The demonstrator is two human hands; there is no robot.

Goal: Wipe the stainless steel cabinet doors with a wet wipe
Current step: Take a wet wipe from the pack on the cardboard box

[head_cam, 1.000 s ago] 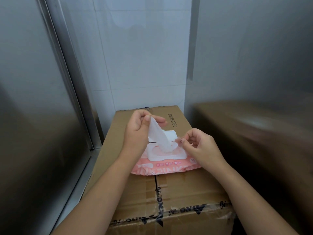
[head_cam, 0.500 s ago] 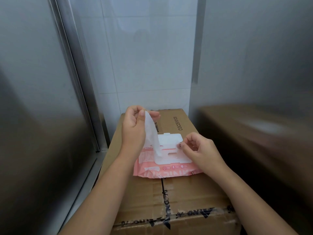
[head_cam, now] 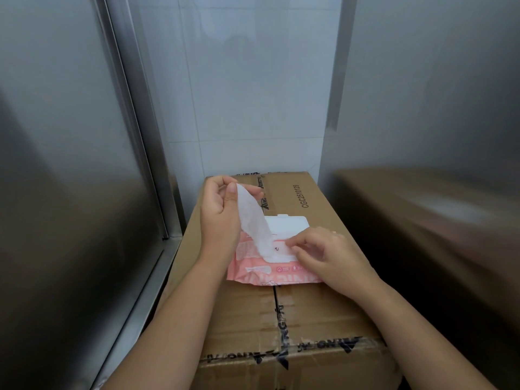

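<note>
A pink wet-wipe pack (head_cam: 254,273) lies on a cardboard box, its white flip lid (head_cam: 287,222) open. My left hand (head_cam: 221,212) pinches the top of a white wet wipe (head_cam: 251,220) that stretches up out of the pack's opening. My right hand (head_cam: 326,257) presses down on the pack beside the opening, fingers curled. Stainless steel cabinet doors stand on the left (head_cam: 62,164) and on the right (head_cam: 422,108).
The cardboard box (head_cam: 281,316), taped with printed tape, fills the gap between the two steel surfaces. White wall tiles (head_cam: 247,94) are behind it. A steel frame strip (head_cam: 132,122) and floor rail run along the left door.
My left hand has pulled the wipe higher and farther out of the pack. My right hand has shifted onto the pack at the opening. The camera view has tilted up slightly.
</note>
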